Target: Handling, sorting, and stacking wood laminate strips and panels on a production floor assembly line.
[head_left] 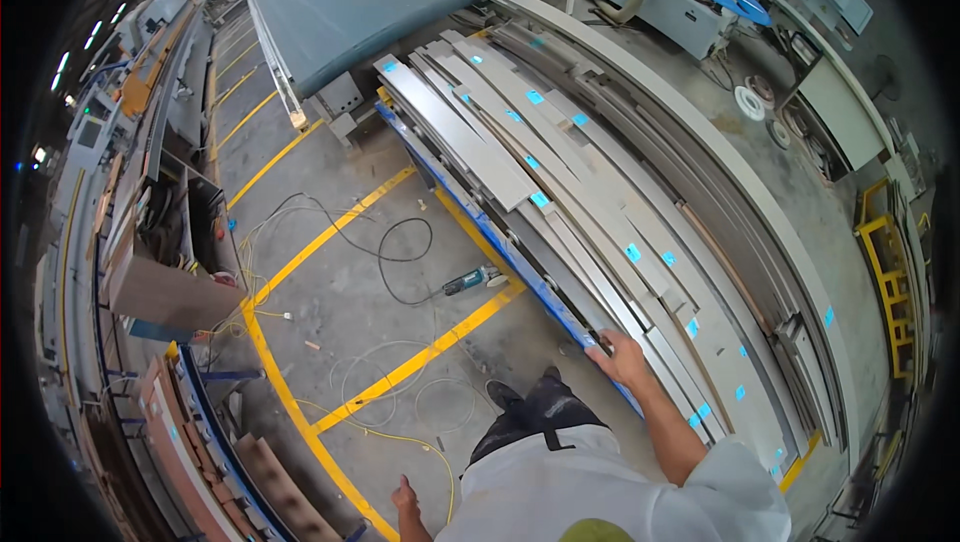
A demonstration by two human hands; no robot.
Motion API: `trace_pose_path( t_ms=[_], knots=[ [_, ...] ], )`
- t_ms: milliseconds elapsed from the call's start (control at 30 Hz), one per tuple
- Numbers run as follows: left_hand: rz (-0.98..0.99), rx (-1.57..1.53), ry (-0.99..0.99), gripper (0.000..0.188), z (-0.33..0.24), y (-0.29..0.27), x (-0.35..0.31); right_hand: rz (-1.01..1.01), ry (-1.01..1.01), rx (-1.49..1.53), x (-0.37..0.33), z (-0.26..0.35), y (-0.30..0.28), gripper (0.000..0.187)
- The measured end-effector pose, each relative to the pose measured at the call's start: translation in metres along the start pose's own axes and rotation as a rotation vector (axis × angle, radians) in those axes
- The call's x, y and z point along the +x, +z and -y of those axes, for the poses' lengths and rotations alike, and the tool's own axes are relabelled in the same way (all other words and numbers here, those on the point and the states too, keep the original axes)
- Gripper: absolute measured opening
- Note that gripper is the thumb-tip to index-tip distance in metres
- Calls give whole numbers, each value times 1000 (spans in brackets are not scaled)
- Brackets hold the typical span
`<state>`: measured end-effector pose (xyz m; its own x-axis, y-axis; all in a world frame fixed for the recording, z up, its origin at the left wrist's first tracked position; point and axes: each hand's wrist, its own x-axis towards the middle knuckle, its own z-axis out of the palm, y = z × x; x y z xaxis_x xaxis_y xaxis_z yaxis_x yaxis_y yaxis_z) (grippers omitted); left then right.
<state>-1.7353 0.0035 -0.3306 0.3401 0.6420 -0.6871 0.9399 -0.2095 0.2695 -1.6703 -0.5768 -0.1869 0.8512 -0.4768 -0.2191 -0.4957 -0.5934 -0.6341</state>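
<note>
A long stack of grey and silver strips (480,159), many marked with small light-blue tags, lies on a blue-edged rack (480,220) in front of me to the right. My right hand (624,360) rests at the near edge of this stack, its fingers curled over the edge beside the blue rail. What exactly they grip is hard to make out. Low at the bottom of the view, my left hand (405,495) hangs by my side over the floor. It looks loosely open and holds nothing visible.
A teal-and-silver power tool (470,280) with a dark cable lies on the floor near the rack. Yellow floor lines (340,230) cross there, with thin hoses looped near my feet. Ahead stands a wide green conveyor belt (370,2); an open cardboard box (160,282) is at left.
</note>
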Motion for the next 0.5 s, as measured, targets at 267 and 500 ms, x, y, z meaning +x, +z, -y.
trace_pose_path(
  t_ms=[267,500],
  knots=[
    [369,184,517,51,-89,44,-3,-96,122,-20,77,24,21,62],
    [488,175,346,47,-286,54,-7,-415,101,3,194,30,8,66]
  ],
)
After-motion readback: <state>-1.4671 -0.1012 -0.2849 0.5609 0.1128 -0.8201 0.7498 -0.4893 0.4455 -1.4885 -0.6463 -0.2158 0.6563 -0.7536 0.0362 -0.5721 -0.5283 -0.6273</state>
